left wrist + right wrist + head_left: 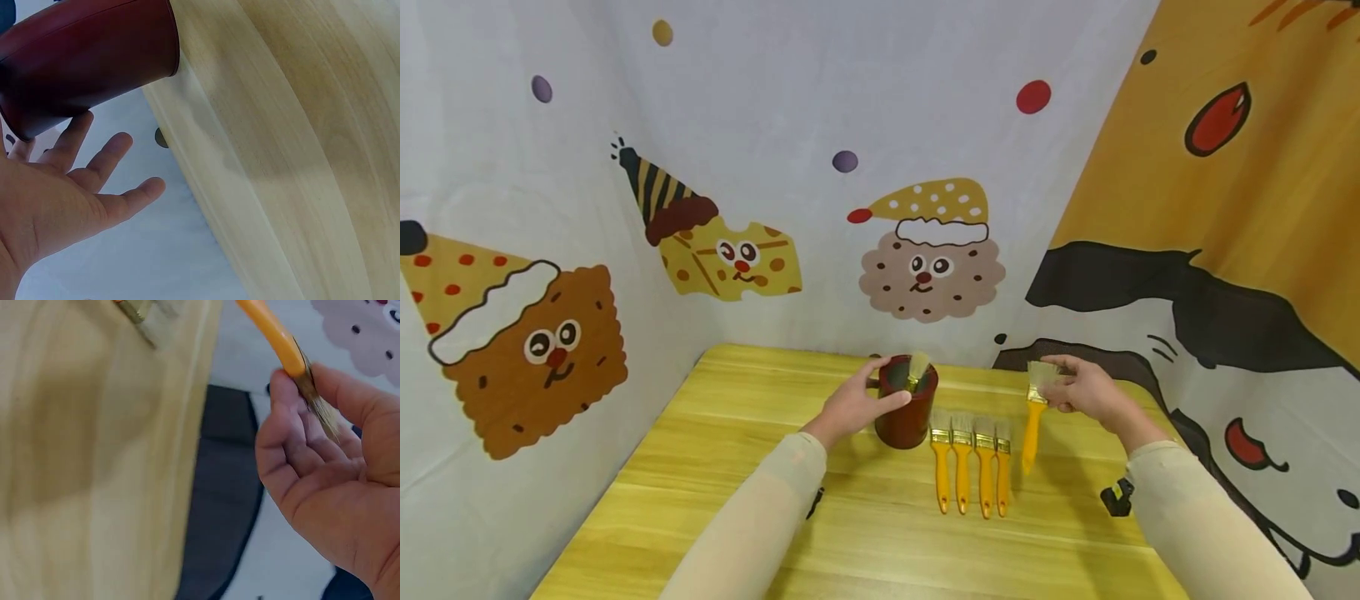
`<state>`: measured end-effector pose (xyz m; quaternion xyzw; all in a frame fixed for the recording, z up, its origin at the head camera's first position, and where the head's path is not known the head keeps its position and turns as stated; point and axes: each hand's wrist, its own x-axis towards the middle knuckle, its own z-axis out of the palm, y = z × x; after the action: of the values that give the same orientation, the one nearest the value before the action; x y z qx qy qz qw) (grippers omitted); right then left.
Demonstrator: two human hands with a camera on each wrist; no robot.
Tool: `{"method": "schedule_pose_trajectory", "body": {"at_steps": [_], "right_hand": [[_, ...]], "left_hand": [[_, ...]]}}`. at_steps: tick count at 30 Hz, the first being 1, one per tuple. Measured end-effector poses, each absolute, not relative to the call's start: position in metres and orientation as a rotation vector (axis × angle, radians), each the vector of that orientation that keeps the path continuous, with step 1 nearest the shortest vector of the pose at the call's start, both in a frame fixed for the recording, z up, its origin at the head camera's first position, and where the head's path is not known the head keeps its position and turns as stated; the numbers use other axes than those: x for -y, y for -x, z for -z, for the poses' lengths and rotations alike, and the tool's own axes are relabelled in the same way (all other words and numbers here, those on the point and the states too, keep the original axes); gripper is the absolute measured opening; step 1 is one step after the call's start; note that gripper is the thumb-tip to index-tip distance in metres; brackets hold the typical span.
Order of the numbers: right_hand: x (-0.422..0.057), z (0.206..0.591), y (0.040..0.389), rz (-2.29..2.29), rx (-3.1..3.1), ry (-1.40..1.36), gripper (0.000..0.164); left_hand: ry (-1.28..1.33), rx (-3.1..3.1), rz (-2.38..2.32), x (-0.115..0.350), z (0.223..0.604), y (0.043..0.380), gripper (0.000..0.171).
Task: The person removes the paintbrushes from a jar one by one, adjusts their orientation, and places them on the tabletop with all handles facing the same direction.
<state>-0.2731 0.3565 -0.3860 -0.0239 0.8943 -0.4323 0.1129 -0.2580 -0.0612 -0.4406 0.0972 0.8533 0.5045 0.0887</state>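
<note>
Yellow-handled flat paintbrush with pale, straight bristles and a shiny metal band (pixel 1036 398) is hanging over the table at three o'clock from the cup, its smooth handle pointing to six o'clock and its bristles to twelve. The right hand (pixel 1086 390) is pinching it near the bristle end between thumb and fingers; the right wrist view is showing the bristles running in towards the palm.

At the person's twelve o'clock, a dark red, smooth-sided cylindrical cup with a slight sheen (pixel 904 423) is standing upright. The left hand (pixel 859 402) is holding it from nine o'clock, thumb curving over the near side, while two fingers are splaying free of the wall in the left wrist view. Inside, another brush (pixel 916 375) is leaning, bristles up.

Four matching yellow-handled brushes (pixel 962 471) are lying side by side at four o'clock from the cup, bristles towards twelve; their bristle ends are lying between the cup and the raised brush. Everything is resting on a yellowish, streaky-grained wooden table (pixel 880 542). A small black object (pixel 1116 500) is showing beside the cream right sleeve (pixel 1210 517). Beyond the far edge, softly creased white cloth (pixel 760 100) is hanging, printed with a holey cheese wedge (pixel 730 265) at eleven o'clock and a scalloped pinkish biscuit (pixel 932 296) at twelve.
</note>
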Motion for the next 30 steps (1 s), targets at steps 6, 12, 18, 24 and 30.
{"method": "schedule_pose_trajectory", "body": {"at_steps": [6, 12, 18, 24, 30], "right_hand": [[-0.368, 0.418, 0.273, 1.305, -2.395, 0.070, 0.078], [-0.367, 0.444, 0.269, 1.285, -2.327, 0.071, 0.080], [-0.366, 0.459, 0.268, 1.290, -2.305, 0.068, 0.079], [-0.368, 0.467, 0.270, 1.305, -2.283, 0.077, 0.078], [-0.371, 0.475, 0.269, 1.308, -2.258, 0.059, 0.079]], "left_hand": [[-0.288, -2.538, -1.498, 0.061, 0.439, 0.256, 0.084], [-0.282, -2.549, -1.489, 0.061, 0.438, 0.257, 0.087], [-0.290, -2.542, -1.503, 0.061, 0.439, 0.258, 0.088], [-0.285, -2.532, -1.515, 0.061, 0.441, 0.260, 0.087], [-0.280, -2.529, -1.521, 0.059, 0.441, 0.260, 0.086]]}}
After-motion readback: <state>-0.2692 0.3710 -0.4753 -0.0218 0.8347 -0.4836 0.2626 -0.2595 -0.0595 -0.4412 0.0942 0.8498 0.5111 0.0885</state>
